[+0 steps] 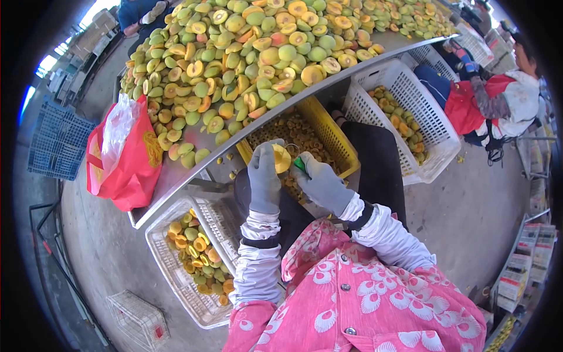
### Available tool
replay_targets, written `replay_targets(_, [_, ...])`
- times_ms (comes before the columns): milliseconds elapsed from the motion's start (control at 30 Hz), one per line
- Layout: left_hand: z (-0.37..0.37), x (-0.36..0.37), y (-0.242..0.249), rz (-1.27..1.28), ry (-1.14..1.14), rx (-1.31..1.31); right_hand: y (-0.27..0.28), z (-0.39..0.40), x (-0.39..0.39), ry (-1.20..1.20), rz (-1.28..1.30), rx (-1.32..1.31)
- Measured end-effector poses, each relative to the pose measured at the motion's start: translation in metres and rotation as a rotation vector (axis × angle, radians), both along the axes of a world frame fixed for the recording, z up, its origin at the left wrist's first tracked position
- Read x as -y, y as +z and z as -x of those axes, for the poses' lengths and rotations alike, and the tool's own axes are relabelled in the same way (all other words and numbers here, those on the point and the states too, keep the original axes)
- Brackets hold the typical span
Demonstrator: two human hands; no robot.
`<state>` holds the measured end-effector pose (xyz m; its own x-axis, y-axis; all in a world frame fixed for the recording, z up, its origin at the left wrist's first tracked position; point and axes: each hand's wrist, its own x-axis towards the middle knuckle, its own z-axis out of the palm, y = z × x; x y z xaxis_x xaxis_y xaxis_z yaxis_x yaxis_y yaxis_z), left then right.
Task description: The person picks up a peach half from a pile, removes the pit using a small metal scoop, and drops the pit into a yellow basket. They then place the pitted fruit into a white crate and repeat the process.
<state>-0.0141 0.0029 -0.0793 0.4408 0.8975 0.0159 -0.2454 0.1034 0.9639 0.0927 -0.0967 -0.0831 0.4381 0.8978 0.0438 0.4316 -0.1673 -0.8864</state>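
Note:
My left hand point(265, 178), in a grey glove, holds a yellow-orange fruit half point(282, 158) with its cut face toward the right. Close beside it, my right hand point(322, 183), also gloved, is closed round a green-handled tool point(301, 165); a thin metal loop seems to stick out from it near the fruit. Both hands are above a yellow crate point(331, 132) that holds many small brownish-yellow pieces. Behind the hands, a big heap of halved green and orange fruit point(234, 58) covers the metal table point(170, 186).
A red bag point(132, 158) with clear plastic stands at the table's left corner. White crates with fruit are at lower left point(158, 258) and right point(431, 117). Blue crates point(56, 138) stand far left. Co-workers sit at the right point(498, 100) and top left point(136, 13).

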Motion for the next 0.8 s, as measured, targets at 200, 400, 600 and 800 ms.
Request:
replay_targets(200, [-0.005, 0.003, -0.008, 0.086, 0.118, -0.028, 0.009, 0.003, -0.007, 0.013, 0.142, 0.108])
replay_targets(400, [-0.011, 0.007, -0.008, -0.328, 0.436, -0.642, -0.011, 0.013, -0.029, -0.010, 0.250, 0.363])
replay_targets(600, [0.090, 0.016, 0.016, -0.426, 0.698, -0.706, -0.107, -0.052, -0.038, -0.149, 0.479, 0.318])
replay_targets(800, [0.156, -0.056, 0.010, -0.695, 0.726, -0.951, -0.140, -0.047, -0.019, -0.093, 0.321, 0.136])
